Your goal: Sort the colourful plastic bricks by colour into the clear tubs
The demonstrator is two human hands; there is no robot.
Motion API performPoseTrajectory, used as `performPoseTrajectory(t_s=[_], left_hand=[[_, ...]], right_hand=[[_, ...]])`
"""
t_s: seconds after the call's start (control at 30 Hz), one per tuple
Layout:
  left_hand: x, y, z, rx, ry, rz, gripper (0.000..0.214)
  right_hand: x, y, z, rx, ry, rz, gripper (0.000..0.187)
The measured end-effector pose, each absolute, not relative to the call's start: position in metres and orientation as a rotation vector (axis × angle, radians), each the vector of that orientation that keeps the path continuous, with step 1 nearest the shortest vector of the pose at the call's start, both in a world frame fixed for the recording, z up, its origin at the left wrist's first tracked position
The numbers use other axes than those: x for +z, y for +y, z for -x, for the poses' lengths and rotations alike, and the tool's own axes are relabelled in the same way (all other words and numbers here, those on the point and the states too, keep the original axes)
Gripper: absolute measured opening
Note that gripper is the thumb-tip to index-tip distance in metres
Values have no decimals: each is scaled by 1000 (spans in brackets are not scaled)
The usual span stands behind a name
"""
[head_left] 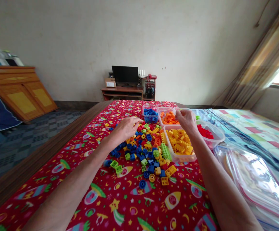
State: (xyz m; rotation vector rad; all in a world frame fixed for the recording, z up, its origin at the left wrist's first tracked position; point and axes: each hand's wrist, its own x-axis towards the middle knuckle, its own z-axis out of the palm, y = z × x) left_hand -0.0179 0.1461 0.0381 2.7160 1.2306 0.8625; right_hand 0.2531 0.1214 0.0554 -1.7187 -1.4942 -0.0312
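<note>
Above the far left side of a loose pile of mixed toy building blocks (149, 154), my left hand (129, 127) reaches forward, fingers stretched out and a little bent, thumb slightly apart. My right hand (187, 119) is held over the boundary between the box of orange blocks (168, 118) and the box behind it, with its fingers pinched together. Whatever those fingertips hold, if anything, is hidden. Nearer to me, beside the right forearm, a clear box of yellow blocks (179, 142) stands on the red patterned cloth (120, 205).
A box of blue blocks (151, 116) stands at the back, and a round-cornered box with red blocks (205, 131) lies right of my right wrist. Clear lids (257, 173) are stacked at the right. Beyond the table are a desk with a monitor (125, 74) and a wooden cabinet (19, 91).
</note>
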Motion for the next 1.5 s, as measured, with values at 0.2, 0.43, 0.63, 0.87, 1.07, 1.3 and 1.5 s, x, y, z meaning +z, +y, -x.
performPoseTrajectory(t_s=[0.2, 0.43, 0.63, 0.87, 1.07, 1.3, 1.5], left_hand=[[18, 158, 23, 510, 1334, -2673, 30], [-15, 158, 2, 449, 1068, -2819, 21], [-25, 153, 1, 427, 1155, -2809, 25], [-14, 170, 13, 541, 1238, -2767, 24], [1, 174, 33, 545, 1374, -2688, 32], [9, 180, 48, 566, 1520, -2479, 32], [0, 177, 38, 426, 1521, -2444, 16]], right_hand=[[57, 104, -204, 50, -1744, 1549, 33], [20, 89, -154, 142, -2361, 1533, 17], [6, 79, -150, 34, -2578, 1523, 31], [1, 89, -161, 54, -2521, 1483, 26], [-1, 97, -170, 20, -2316, 1515, 28], [-6, 104, -171, -3, -2287, 1441, 21], [-1, 100, -167, 37, -2279, 1449, 23]])
